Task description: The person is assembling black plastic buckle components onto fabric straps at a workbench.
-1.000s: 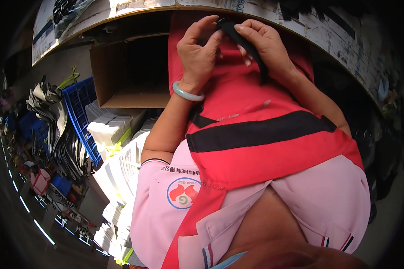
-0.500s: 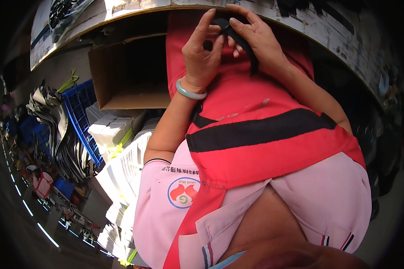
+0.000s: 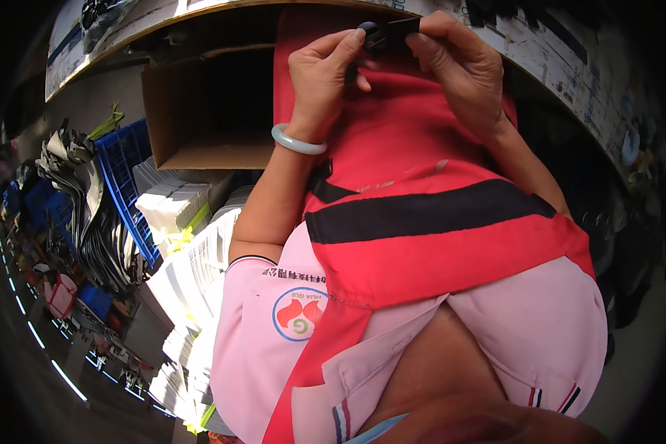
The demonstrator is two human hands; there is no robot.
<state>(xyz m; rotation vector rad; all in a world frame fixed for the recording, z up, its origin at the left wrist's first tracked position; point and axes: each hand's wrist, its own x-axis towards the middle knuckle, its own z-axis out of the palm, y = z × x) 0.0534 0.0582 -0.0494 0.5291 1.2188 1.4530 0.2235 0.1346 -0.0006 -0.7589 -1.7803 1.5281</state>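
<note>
Above my lap, at the table's near edge, a black strap (image 3: 399, 28) runs between my two hands. My left hand (image 3: 320, 83), with a pale bangle on its wrist, pinches the strap's left part between thumb and fingers. A dark rounded piece (image 3: 374, 35) shows beside that thumb; whether it is a strap loop or a separate fitting I cannot tell. My right hand (image 3: 465, 72) closes thumb and fingers on the strap's other end, which looks fairly taut. Beneath both hands lies my red apron (image 3: 399, 140) with a black band.
Across the top runs a worn table (image 3: 562, 70), with black pieces (image 3: 496, 11) lying on it. Left of me are an open cardboard box (image 3: 207, 157), a blue plastic crate (image 3: 129, 192), a stack of dark bent sheets (image 3: 85, 200) and tied white bundles (image 3: 174, 203).
My right hand has moved right, away from the left, drawing out the strap that hung bent between them. My left hand has turned and closed its pinch on the strap.
</note>
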